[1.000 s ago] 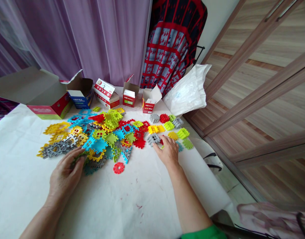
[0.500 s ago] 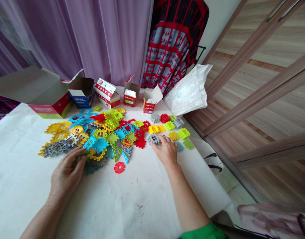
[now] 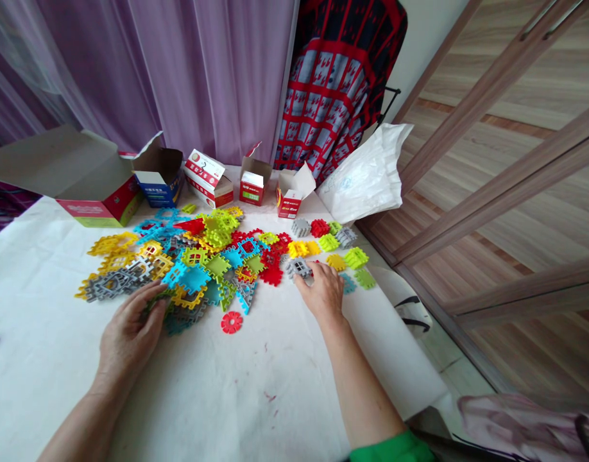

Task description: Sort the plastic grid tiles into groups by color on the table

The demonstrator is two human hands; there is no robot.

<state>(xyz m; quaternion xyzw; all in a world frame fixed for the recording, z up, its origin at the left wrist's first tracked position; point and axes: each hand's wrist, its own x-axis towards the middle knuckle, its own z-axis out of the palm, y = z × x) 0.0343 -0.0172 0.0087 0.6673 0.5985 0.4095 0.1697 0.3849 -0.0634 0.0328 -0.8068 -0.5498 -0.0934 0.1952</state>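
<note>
purple curtain (image 3: 179, 70) | wood floor (image 3: 530, 192) (daylit) | white-covered table (image 3: 217, 398)

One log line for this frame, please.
left hand: on tile pile | right hand: at grey tile | table

Bright, soft daylight, faint shadows, sharp centre, wide-angle bending at edges.
</note>
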